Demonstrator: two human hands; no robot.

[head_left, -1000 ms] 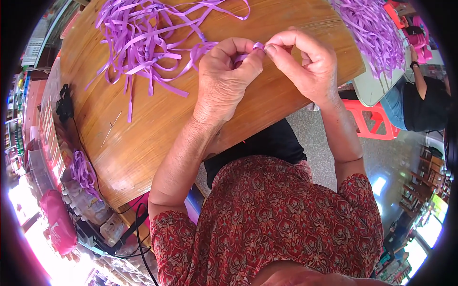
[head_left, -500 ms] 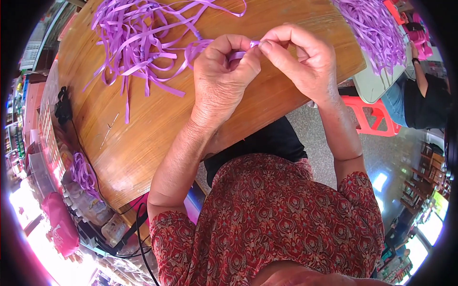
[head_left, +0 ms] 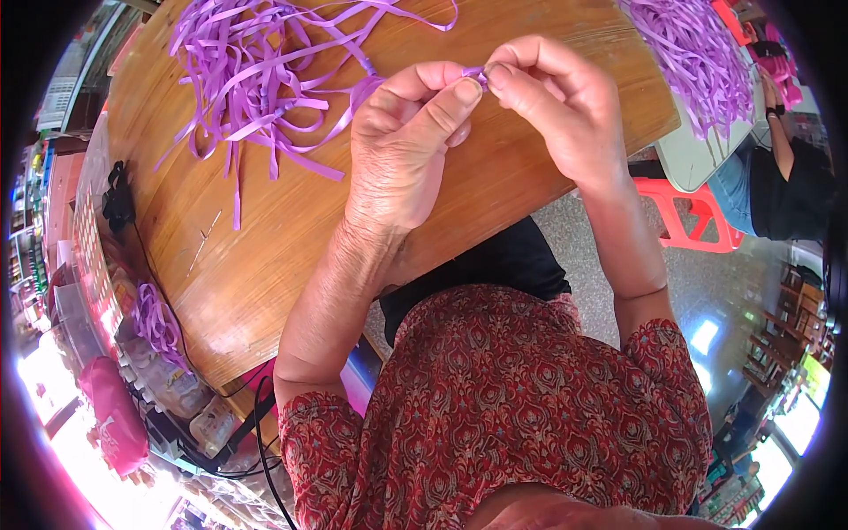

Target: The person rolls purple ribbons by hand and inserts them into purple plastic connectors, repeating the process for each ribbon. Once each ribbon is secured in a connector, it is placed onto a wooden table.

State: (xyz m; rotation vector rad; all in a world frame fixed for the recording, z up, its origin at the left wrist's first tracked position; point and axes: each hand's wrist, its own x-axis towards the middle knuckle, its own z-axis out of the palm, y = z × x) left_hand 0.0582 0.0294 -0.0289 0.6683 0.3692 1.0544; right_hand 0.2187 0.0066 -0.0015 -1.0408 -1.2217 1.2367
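Note:
Above the far part of the wooden table, both of my hands pinch a purple ribbon (head_left: 473, 72) at a small folded or knotted spot. My left hand (head_left: 411, 132) is closed on it between thumb and forefinger, the thumb lying over the ribbon. My right hand (head_left: 556, 110) grips the same spot from the other side with its fingertips. From my left hand the ribbon runs left toward a loose heap of purple ribbons (head_left: 256, 79), several of them with small knots. The exact shape between my fingertips is mostly hidden.
The wooden table (head_left: 256, 291) carries a thin metal tool (head_left: 204, 238) at left and a black cable along its edge. More purple ribbons (head_left: 693, 66) heap on a pale table at right, by a red stool (head_left: 693, 216) and another person (head_left: 786, 190). A pink pouch (head_left: 113, 415) lies lower left.
My left hand has turned, its thumb now laid over the ribbon and its fingers tucked under. My right fingertips have shifted slightly up. At right, the other person's hand has moved a little.

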